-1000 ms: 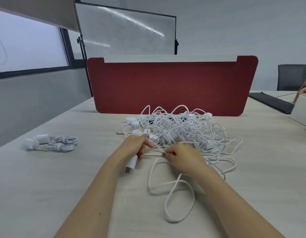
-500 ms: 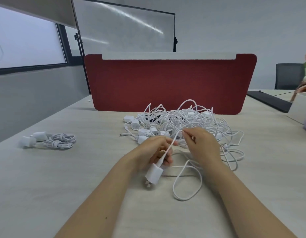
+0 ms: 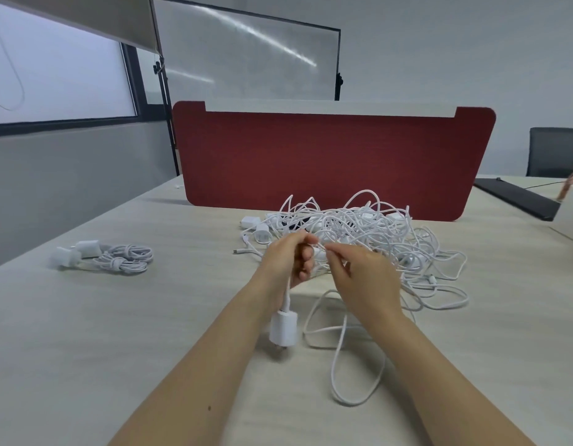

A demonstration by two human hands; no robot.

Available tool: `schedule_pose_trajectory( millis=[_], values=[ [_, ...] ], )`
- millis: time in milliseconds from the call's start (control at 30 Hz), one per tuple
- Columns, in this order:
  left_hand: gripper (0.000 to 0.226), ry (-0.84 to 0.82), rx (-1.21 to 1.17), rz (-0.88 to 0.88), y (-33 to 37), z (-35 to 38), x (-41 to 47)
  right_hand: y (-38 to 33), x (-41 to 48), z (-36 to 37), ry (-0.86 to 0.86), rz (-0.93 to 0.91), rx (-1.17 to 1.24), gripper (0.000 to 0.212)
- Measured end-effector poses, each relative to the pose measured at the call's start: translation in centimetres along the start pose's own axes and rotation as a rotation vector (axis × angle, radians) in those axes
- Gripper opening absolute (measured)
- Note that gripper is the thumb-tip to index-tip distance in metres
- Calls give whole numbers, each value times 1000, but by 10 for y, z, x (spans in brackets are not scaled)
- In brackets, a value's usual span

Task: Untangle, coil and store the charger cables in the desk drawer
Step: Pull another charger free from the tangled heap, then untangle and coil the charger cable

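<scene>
Mid-frame, the left hand [image 3: 288, 260] grips one white cable [image 3: 287, 294] with its single plug [image 3: 283, 329] hanging below, and the right hand [image 3: 365, 281] pinches that cable in front of one tangled heap [image 3: 368, 226], while two coiled chargers [image 3: 117, 259] lie middle-left on the surface [image 3: 150, 349].

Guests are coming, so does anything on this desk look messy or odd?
Yes: a tangled heap of white charger cables sprawls before the red fabric divider, loops trailing forward. The coiled white cable bundles at left look tidy.
</scene>
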State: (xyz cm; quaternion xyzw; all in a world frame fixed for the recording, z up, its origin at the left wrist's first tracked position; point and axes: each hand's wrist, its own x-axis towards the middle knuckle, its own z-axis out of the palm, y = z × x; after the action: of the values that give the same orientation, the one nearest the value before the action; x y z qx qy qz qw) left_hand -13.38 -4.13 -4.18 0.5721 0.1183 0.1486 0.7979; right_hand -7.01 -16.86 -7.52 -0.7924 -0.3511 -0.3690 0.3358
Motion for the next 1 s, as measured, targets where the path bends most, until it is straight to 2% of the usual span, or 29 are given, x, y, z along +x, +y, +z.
schedule_pose_trajectory(
  millis=[100,200,267,367,467,533,767,867,1000],
  values=[
    [27,133,-232,43,0,-10,7,-4,-3,3,-172,141,150,20],
    [26,117,-482,-37,-3,-16,8,-7,-7,4,-374,193,356,25],
    [21,135,-583,-72,-6,-17,8,-8,-9,4,-497,156,291,29],
    [16,241,-601,-51,-8,-24,13,-6,-9,1,-599,110,154,21],
    [28,344,-549,-13,-9,-29,17,-2,-8,-1,-665,147,126,21],
    [35,375,-511,2,-9,-30,19,-1,-7,-3,-678,169,121,22],
    [36,408,-468,23,-3,-45,23,0,1,-14,-654,180,71,17],
    [44,378,-490,-32,0,-50,21,6,1,-14,-605,206,87,18],
    [55,282,-470,-170,-1,-54,22,13,-1,-11,-551,151,131,7]
  ],
)
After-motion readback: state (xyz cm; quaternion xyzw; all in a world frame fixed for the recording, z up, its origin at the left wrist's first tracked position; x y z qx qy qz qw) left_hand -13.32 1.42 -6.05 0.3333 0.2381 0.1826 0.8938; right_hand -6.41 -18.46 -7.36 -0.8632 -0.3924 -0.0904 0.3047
